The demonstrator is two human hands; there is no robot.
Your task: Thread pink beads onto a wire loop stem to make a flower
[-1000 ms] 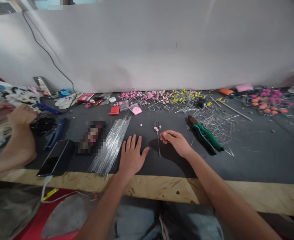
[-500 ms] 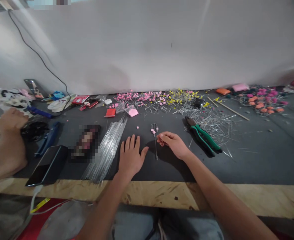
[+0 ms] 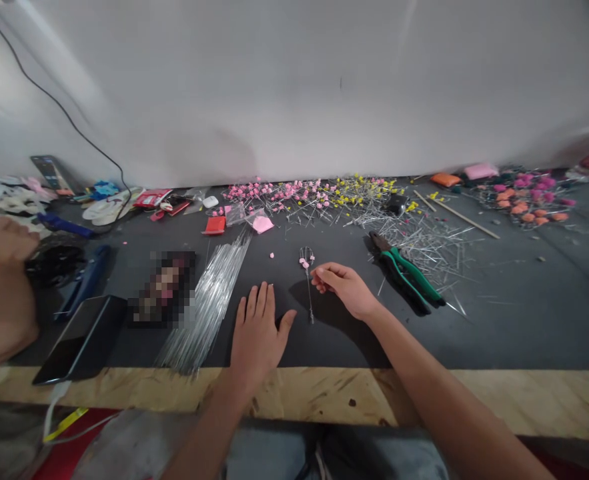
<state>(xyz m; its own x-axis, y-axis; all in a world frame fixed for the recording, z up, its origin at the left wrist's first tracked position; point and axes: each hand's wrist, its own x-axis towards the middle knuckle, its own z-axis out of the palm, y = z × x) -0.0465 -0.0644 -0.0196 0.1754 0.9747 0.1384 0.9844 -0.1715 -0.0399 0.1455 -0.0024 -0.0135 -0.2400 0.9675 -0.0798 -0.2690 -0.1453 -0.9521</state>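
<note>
My left hand (image 3: 257, 330) lies flat on the dark tabletop, fingers stretched out and thumb apart, holding nothing. Closed in a pinch, my right hand (image 3: 343, 288) rests to the right of a twisted wire stem (image 3: 309, 291); anything inside its fingers is hidden. That stem has wire loops at its far end with small pink clay pieces (image 3: 305, 265) on them, and it lies between my hands, just left of my right fingertips. A tiny pink clay ball (image 3: 271, 255) sits beyond my left fingers. Left of that hand is a bundle of straight silvery wires (image 3: 209, 303).
Green-handled pliers (image 3: 408, 273) lie right, beside scattered wire pieces (image 3: 427, 243). Pink-tipped wires (image 3: 274, 195) and yellow-tipped wires (image 3: 361, 190) line the wall. At left are a black phone-like device (image 3: 81, 340), a blue stapler-like tool (image 3: 83, 283) and another person's arm (image 3: 4, 293).
My left hand has drawn back slightly toward the table's front edge. My right hand keeps its pinch beside the wire stem. The view has shifted a little.
</note>
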